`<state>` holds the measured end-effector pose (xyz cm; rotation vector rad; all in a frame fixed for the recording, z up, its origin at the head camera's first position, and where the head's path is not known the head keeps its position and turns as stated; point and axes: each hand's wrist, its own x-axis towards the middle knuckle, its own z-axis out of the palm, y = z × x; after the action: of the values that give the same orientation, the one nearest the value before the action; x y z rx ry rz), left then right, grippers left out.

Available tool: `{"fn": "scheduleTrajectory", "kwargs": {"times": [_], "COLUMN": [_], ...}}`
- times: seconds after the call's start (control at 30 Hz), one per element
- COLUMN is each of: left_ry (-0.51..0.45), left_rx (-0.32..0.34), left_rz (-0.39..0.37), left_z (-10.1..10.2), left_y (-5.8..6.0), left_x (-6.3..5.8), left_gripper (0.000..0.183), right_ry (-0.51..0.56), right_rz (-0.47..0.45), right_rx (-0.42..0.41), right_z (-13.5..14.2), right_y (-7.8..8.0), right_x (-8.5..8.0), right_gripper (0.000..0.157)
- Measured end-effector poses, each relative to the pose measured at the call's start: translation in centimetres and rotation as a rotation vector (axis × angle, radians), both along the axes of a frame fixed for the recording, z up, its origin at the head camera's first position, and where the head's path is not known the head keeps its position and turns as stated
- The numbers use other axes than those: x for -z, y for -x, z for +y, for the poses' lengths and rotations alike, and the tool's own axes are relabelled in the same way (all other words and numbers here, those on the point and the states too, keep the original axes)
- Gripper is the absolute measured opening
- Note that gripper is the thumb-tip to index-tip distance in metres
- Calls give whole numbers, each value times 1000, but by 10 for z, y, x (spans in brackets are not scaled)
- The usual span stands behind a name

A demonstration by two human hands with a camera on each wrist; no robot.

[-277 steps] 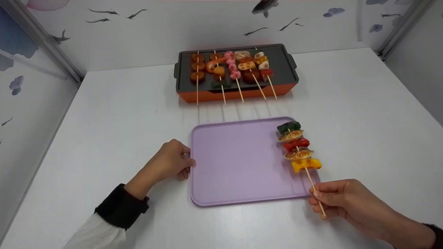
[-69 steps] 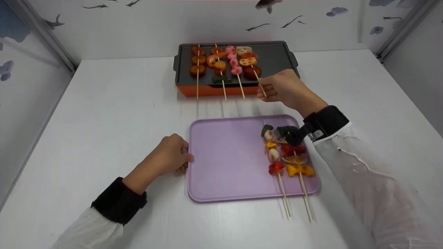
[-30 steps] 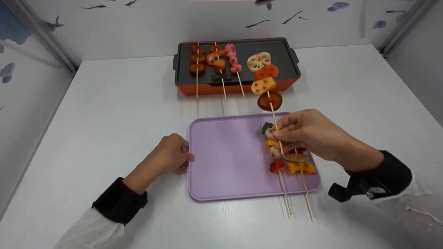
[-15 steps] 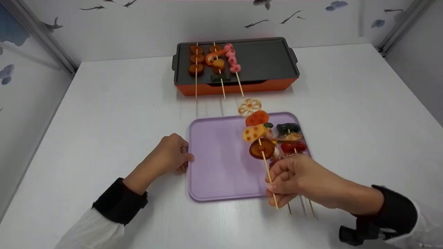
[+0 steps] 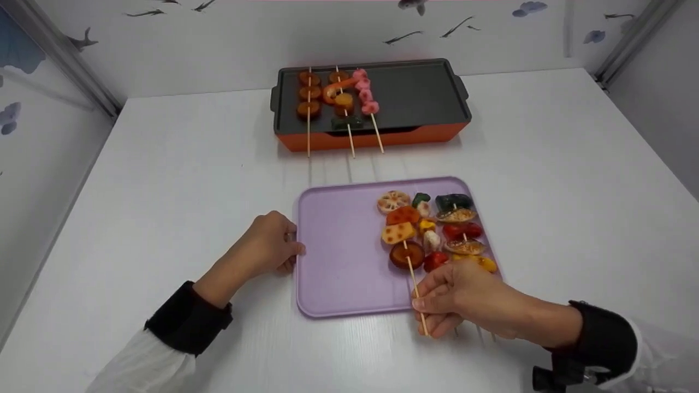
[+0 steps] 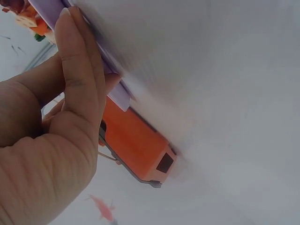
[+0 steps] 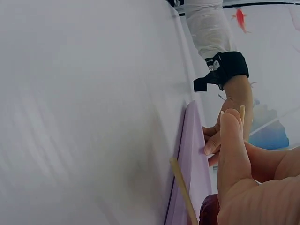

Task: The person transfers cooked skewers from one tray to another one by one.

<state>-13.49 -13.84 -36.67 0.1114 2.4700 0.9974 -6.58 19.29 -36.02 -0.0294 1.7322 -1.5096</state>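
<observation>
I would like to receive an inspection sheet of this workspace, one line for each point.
Surface: white tabletop.
Job's things: rectangular purple tray, bearing two multicoloured food skewers with wooden sticks; orange box-shaped grill with black top plate, bearing three more skewers.
Clutter: nothing seen.
Left hand: holds tray's left rim.
Right hand: pinches wooden stick of lotus-root skewer, over tray.
Cables: nothing seen.
Surroundings: white walls with printed fish.

Soft light, faint shadows, hazy wrist views
</observation>
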Motion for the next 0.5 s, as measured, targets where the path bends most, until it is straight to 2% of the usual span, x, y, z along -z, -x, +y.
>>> {"fn": "scheduleTrajectory", "kwargs": {"times": [0.33,0.5], "left_ry": [-2,-16], "left_rx": [-19,-4], "left_rz": [-21,-10], "left_z": [1,0], "left_y": [0,-1], "left_x": [-1,0], "left_gripper": [6,7], "right_ry": [-125,-168], "right_rz": [97,128], "right_rx": [-104,-138], "right_z": [2,5], "right_y": [5,5], "right_x": [-2,-2], "right_gripper": [26,24]}}
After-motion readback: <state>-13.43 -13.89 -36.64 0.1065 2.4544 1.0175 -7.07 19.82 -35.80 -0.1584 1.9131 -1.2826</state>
